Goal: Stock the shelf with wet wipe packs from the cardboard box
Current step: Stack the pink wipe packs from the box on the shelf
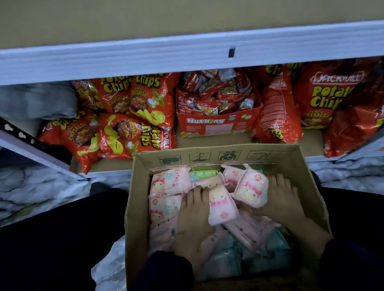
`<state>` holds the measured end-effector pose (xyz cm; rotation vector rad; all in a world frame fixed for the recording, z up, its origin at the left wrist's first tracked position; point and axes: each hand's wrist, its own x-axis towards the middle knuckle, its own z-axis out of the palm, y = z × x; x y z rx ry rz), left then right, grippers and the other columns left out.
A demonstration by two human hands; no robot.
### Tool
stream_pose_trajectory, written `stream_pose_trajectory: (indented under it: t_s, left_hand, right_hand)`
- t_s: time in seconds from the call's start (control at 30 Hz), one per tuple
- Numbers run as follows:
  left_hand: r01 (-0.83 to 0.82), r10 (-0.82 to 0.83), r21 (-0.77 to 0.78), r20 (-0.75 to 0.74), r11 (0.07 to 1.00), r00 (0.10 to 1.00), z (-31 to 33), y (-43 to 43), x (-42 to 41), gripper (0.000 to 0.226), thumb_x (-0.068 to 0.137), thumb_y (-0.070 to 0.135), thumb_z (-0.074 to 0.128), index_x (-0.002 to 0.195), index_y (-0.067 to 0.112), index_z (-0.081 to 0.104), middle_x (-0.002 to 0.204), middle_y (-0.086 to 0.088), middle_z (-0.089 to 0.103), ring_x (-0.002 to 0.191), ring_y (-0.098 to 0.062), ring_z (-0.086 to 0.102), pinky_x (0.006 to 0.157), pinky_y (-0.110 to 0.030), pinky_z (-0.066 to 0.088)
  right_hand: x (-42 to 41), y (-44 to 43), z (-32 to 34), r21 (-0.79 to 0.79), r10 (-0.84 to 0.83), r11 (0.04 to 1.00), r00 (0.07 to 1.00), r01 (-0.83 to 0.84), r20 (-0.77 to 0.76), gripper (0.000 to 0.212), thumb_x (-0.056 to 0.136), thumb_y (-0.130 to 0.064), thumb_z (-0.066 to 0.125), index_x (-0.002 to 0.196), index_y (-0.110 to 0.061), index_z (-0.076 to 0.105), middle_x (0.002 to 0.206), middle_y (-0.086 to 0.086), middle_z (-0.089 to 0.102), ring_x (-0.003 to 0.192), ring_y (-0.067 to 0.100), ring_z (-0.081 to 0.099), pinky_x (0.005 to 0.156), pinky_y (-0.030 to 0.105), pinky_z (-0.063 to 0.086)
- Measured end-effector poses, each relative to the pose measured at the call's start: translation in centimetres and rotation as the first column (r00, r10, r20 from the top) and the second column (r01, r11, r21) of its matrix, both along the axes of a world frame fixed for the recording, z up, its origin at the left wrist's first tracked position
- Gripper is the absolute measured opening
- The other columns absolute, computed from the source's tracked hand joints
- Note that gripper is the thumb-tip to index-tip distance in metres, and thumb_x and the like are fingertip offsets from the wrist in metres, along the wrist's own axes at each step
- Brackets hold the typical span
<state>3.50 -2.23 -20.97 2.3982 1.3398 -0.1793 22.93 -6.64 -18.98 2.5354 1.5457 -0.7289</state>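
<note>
Two hands are seen inside the open cardboard box point(136, 228), both palm down with fingers nearly straight. The left hand point(193, 212) is laid on the pink wet wipe packs point(167, 186), its thumb side touching an upright pink pack point(220, 207). The right hand point(279, 197) is pressed against a tilted pink pack point(252, 190) just beside the first. Both packs are squeezed between the hands; the thumbs are hidden, so a pinch cannot be confirmed. More pink packs are piled at the far end of the box, pale teal packs point(264, 251) at the near end. The box is set just in front of the bottom shelf point(315, 144), between dark-clad legs. That shelf is filled with red potato chip bags point(131, 132) and a Nut Kings carton point(220, 123). The shelf board above point(171, 46) is blurred. Marble-pattern floor point(18, 191) is visible at left.
</note>
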Motion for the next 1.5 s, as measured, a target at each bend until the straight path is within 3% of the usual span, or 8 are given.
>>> stream_pose_trajectory:
  t_s: [0.17, 0.47, 0.67, 0.8, 0.93, 1.1, 1.27, 1.5]
  left_hand:
    - [0.027, -0.070, 0.353, 0.107, 0.935, 0.992, 5.5, 2.2, -0.8, 0.105, 0.010, 0.048, 0.082, 0.103, 0.014, 0.048, 0.087, -0.002, 0.063, 0.074, -0.017, 0.063, 0.075, -0.023, 0.035]
    - [-0.022, -0.224, 0.772, 0.211, 0.635, 0.951, 17.3, 6.7, -3.0, 0.095, 0.045, 0.031, 0.089, 0.120, 0.004, 0.039, 0.116, -0.011, 0.038, 0.109, -0.026, 0.040, 0.101, -0.040, 0.036]
    - [-0.028, -0.289, 0.855, 0.205, 0.518, 0.935, 26.6, 11.0, -3.9, 0.089, 0.044, 0.029, 0.087, 0.117, 0.004, 0.042, 0.111, -0.014, 0.050, 0.101, -0.023, 0.040, 0.088, -0.041, 0.050]
    - [0.027, -0.233, 0.813, 0.135, 0.582, 0.963, 31.6, 13.8, -3.9, 0.097, 0.035, 0.031, 0.089, 0.117, 0.003, 0.047, 0.108, -0.019, 0.060, 0.100, -0.032, 0.059, 0.084, -0.039, 0.052]
    - [0.094, -0.166, 0.569, 0.076, 0.817, 0.983, 34.4, 16.6, -4.0, 0.093, 0.071, 0.035, 0.075, 0.143, 0.008, 0.022, 0.145, -0.009, 0.027, 0.136, -0.022, 0.025, 0.112, -0.028, 0.017]
    - [0.103, -0.098, 0.248, -0.033, 0.963, 0.995, 35.2, 19.9, -4.2, 0.096, 0.071, 0.029, 0.077, 0.144, 0.013, 0.018, 0.145, -0.004, 0.022, 0.137, -0.023, 0.023, 0.112, -0.033, 0.022]
    - [0.014, -0.017, -0.040, -0.080, 0.999, 0.997, 34.7, 22.2, -4.3, 0.087, 0.069, 0.025, 0.080, 0.139, 0.018, 0.028, 0.136, -0.001, 0.037, 0.121, -0.020, 0.041, 0.103, -0.036, 0.038]
    - [0.008, -0.024, -0.136, -0.116, 0.991, 0.993, 34.6, 23.3, -4.3, 0.095, 0.071, 0.028, 0.078, 0.144, 0.022, 0.019, 0.138, 0.001, 0.034, 0.124, -0.019, 0.037, 0.106, -0.035, 0.036]
  right_hand:
    - [0.6, -0.2, 5.3, 0.244, 0.002, 0.970, 0.998, -0.015, 0.055, 0.088, 0.058, -0.038, 0.082, 0.127, -0.003, 0.040, 0.125, 0.016, 0.044, 0.120, 0.036, 0.040, 0.098, 0.042, 0.031]
    - [1.0, 1.5, 16.6, 0.654, 0.062, 0.739, 0.982, -0.165, 0.179, 0.091, 0.042, -0.024, 0.088, 0.120, 0.004, 0.051, 0.114, 0.023, 0.053, 0.105, 0.044, 0.051, 0.087, 0.049, 0.042]
    - [2.5, 4.8, 24.1, 0.702, 0.103, 0.646, 0.946, -0.299, 0.307, 0.091, 0.042, -0.026, 0.089, 0.118, 0.006, 0.051, 0.113, 0.026, 0.054, 0.102, 0.045, 0.053, 0.085, 0.048, 0.043]
    - [3.9, 8.0, 28.6, 0.633, 0.132, 0.686, 0.917, -0.359, 0.377, 0.090, 0.054, -0.035, 0.082, 0.128, -0.002, 0.043, 0.123, 0.016, 0.046, 0.113, 0.035, 0.044, 0.092, 0.039, 0.035]
    - [5.2, 11.3, 31.4, 0.468, 0.200, 0.797, 0.897, -0.383, 0.394, 0.084, 0.058, -0.049, 0.078, 0.122, -0.009, 0.040, 0.121, 0.007, 0.040, 0.111, 0.025, 0.041, 0.087, 0.032, 0.033]
    - [6.3, 14.7, 32.8, 0.283, 0.330, 0.874, 0.910, -0.395, 0.252, 0.099, 0.045, -0.057, 0.076, 0.126, -0.013, 0.041, 0.113, 0.002, 0.042, 0.104, 0.017, 0.041, 0.083, 0.027, 0.034]
    - [6.8, 16.7, 33.1, 0.164, 0.400, 0.899, 0.913, -0.407, 0.075, 0.096, 0.059, -0.043, 0.083, 0.136, -0.014, 0.033, 0.117, 0.000, 0.041, 0.103, 0.011, 0.037, 0.091, 0.025, 0.036]
    - [7.4, 17.5, 33.1, 0.072, 0.396, 0.918, 0.916, -0.391, -0.068, 0.095, 0.068, -0.035, 0.080, 0.142, -0.019, 0.023, 0.137, -0.001, 0.037, 0.110, 0.010, 0.036, 0.093, 0.020, 0.034]
